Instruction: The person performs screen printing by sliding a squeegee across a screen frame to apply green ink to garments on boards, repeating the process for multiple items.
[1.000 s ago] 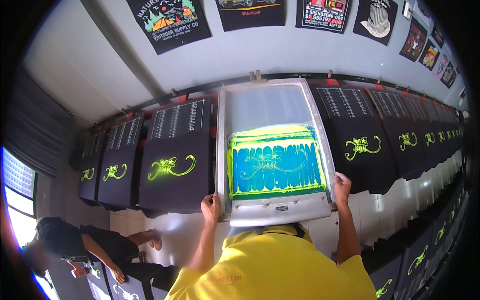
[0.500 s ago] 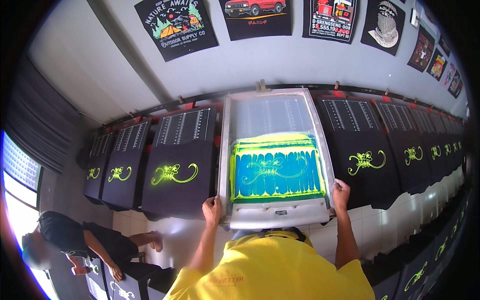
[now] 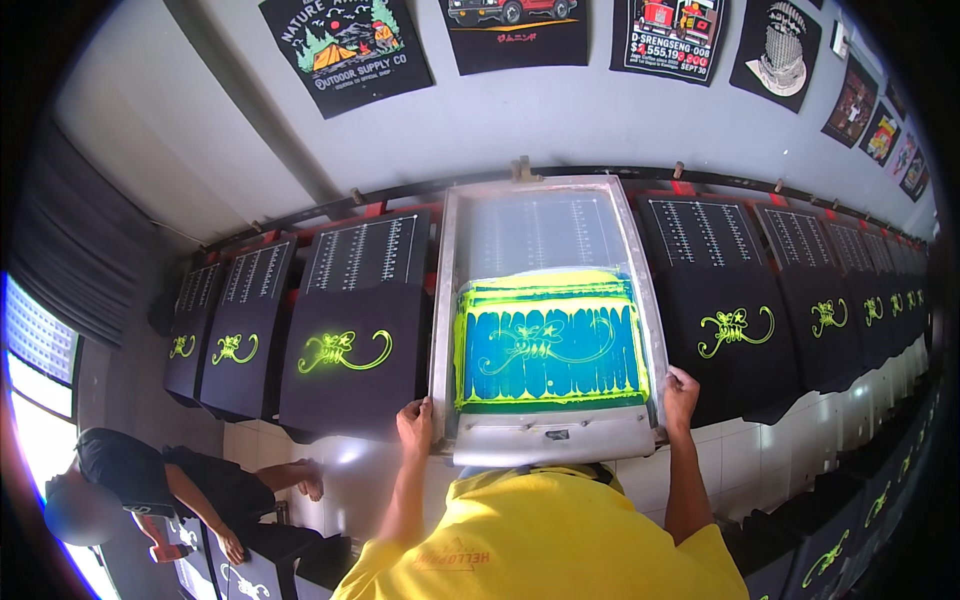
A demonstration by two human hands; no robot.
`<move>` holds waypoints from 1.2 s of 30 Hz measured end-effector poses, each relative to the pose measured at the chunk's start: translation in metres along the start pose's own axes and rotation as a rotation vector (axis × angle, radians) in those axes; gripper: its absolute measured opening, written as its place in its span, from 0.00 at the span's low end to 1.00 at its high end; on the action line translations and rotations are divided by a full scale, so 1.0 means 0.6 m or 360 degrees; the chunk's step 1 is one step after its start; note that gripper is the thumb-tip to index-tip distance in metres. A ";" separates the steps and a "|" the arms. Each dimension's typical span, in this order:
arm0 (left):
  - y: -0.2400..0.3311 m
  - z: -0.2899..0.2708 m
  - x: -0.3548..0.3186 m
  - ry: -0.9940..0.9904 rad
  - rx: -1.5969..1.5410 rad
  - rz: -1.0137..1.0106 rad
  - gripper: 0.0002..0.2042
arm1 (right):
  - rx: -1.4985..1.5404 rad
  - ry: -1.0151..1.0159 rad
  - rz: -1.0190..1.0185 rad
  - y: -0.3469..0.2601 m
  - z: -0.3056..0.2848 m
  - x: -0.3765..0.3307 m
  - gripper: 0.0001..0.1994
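Along the long printing table [image 3: 330, 470], a row of black shirts [image 3: 352, 355] lay flat on boards, each printed with a curling yellow-green design, and a metal-framed printing screen [image 3: 548, 320] sat between two of them, directly in front of the person in the yellow top [image 3: 545, 545]. The left hand [image 3: 415, 425] gripped the near left corner of the frame, fingers curled shut around its edge. The right hand [image 3: 680, 395] did the same at the near right corner, fingers closed over the rail. Both forearms rose from the lower edge of the view to meet the frame. The screen's mesh showed a blue panel ringed with bright yellow-green ink [image 3: 550, 345], with the same curling design visible in it, while the far part of the mesh was bare and grey. The frame's far end lay close to a dark rail [image 3: 420, 188] that ran along the back of the table. Above it, printed shirts [image 3: 345, 45] hung on the grey wall. At the lower left, well apart from the screen, another person in black [image 3: 150, 480] bent over near a bright window [image 3: 35, 400].
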State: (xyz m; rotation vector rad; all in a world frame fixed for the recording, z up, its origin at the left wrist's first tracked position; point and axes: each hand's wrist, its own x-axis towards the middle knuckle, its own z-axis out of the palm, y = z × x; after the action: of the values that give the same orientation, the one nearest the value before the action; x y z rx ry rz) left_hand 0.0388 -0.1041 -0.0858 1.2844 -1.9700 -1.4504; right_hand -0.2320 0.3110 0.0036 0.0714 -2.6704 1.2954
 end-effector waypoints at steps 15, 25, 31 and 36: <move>0.008 -0.001 0.013 -0.0129 0.0432 0.0153 0.14 | 0.0019 -0.0009 0.0060 0.011 0.006 0.001 0.13; 0.045 -0.026 0.003 -0.0031 0.0410 0.0320 0.12 | -0.0431 -0.0132 -0.0480 -0.062 -0.017 -0.015 0.16; 0.111 -0.084 -0.089 -0.0202 -0.0062 0.0450 0.11 | -0.0546 -0.1031 -0.1091 -0.218 -0.043 -0.143 0.22; 0.182 -0.099 -0.192 -0.1717 -0.0391 -0.0155 0.18 | -0.1107 -0.1574 -0.1485 -0.259 -0.037 -0.176 0.33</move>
State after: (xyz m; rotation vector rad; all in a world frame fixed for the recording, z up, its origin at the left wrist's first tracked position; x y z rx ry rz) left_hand 0.0929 -0.0350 0.0590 0.4752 -2.1556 -2.6929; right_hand -0.1065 0.2288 0.1189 1.9588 -2.8250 -0.0538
